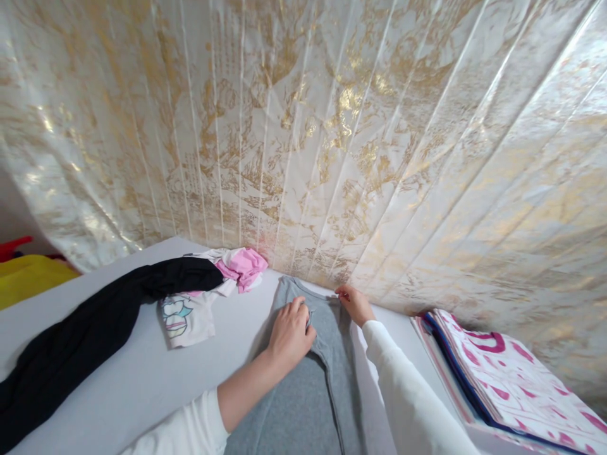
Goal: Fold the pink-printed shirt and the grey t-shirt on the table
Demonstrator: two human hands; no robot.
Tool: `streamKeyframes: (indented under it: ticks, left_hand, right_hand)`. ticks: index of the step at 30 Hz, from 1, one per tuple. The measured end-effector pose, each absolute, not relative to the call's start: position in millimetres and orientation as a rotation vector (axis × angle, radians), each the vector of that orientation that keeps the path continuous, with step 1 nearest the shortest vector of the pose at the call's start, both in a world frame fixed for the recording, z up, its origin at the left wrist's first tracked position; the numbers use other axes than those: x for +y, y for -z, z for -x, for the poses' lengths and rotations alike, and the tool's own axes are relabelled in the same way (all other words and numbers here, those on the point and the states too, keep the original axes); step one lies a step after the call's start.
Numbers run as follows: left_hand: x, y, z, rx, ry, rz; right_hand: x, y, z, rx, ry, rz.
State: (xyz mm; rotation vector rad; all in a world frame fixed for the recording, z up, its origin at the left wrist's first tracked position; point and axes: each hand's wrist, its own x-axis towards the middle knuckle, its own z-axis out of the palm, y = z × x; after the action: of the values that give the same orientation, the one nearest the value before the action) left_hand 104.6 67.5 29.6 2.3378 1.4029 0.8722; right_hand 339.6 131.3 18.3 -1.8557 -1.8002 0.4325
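Note:
A pair of grey pants (pixel 303 392) lies lengthwise in front of me, waistband at the far end and legs running toward me. My left hand (pixel 290 328) is on the upper part of the pants, fingers curled and closed on a bit of the cloth below the waistband. At the right corner of the waistband, my right hand (pixel 353 303) pinches the edge between thumb and fingers. Cloth under my left palm is hidden.
On the left, a long black garment (pixel 109 309) lies across a crumpled white and pink printed garment (pixel 190 319). A folded stack of clothes (pixel 507 379) sits at right. The white surface (pixel 128 385) meets a gold-patterned wall covering (pixel 303 126). Something yellow (pixel 33 278) shows far left.

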Motion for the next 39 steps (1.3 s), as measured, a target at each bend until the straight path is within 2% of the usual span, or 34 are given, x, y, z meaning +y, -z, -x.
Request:
streamKeyframes:
  ticks: [10,18,30,34,39]
  left_hand:
    - [57,-46,-96,1.432,-0.731,-2.471]
    - [30,-38,-111,0.738,-0.526,-2.748]
    - [28,-29,-115,0.568,-0.477,-2.738]
    - [33,-30,-109,0.587,-0.49,-2.759]
    - [42,-23,-106,0.641,-0.524,-2.762]
  right_hand:
    - [123,-25,-358,-1.672,-0.457,1.843]
    - [120,-15,-379,-1.706,-0.421,2.052]
    - [123,-26,-352,-1.78,-0.278,2.103]
    - [83,-49,-337,-1.79,-0.268,2.039]
    - [-52,-51,-298,-1.927,-0.347,1.866]
